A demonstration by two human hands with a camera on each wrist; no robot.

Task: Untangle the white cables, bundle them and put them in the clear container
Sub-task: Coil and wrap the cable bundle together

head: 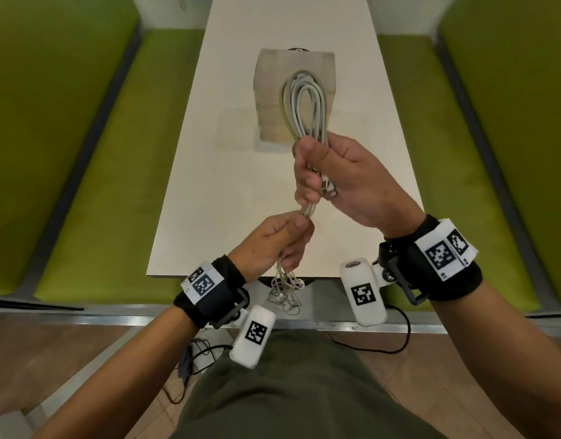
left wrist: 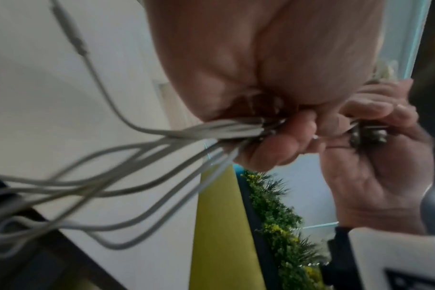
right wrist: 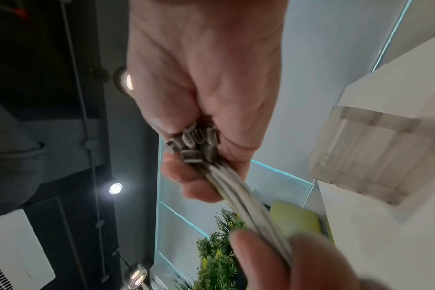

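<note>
My right hand grips a looped bundle of white cables above the table; the loop rises past its fingers, over the clear container. Several metal plugs are bunched in its palm. Just below, my left hand pinches the same strands, and a tangled tail hangs from it beyond the table's near edge. In the right wrist view the clear container stands on the white table, to the right of the hand.
The long white table runs away from me between two green benches. Dark cables lie on the wooden floor by my legs. A green plant stands behind a glass panel.
</note>
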